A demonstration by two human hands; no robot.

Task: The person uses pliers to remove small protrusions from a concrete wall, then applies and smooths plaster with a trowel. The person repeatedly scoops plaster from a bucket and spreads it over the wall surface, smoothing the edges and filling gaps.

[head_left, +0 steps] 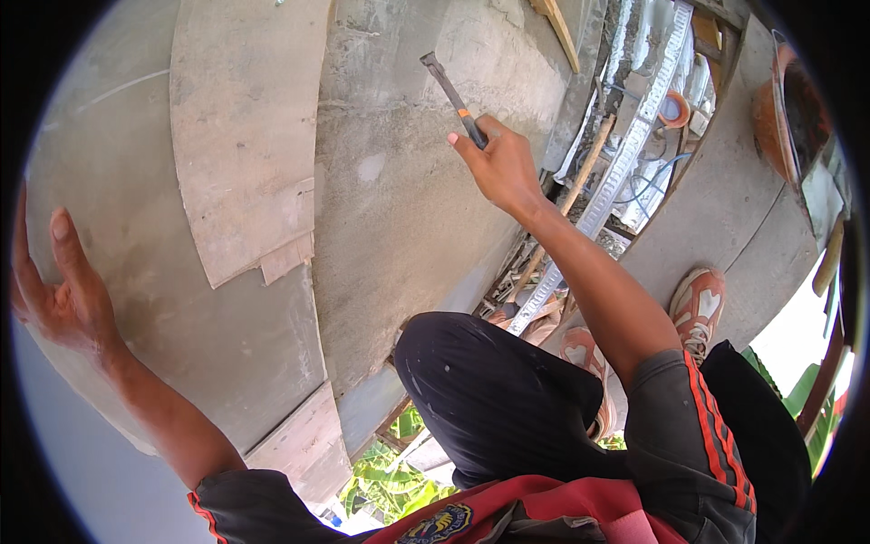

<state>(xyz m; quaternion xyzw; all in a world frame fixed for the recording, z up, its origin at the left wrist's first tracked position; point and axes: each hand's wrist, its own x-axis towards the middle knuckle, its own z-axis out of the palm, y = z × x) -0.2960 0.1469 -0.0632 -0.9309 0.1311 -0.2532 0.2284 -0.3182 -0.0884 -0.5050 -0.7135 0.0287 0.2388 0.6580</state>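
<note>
In my right hand [501,163] is a slim hammer [447,87] with a dark head, an orange band and a black grip. My fingers wrap its lower end, and the head points up and left in front of the cement-grey wall [399,236]. At the far left my left hand [65,295] has its fingers spread, beside a large grey board [227,363]; whether it touches the board I cannot tell. A lighter plywood strip [245,136] with a broken lower end overlaps that board, between my hands.
My shoes [700,308] are on grey planks [725,204]. A perforated metal strip [625,150] and a wooden stick [592,163] run beside the planks. An orange-brown bucket [781,113] stands at the upper right. Green leaves [399,476] show through a gap below.
</note>
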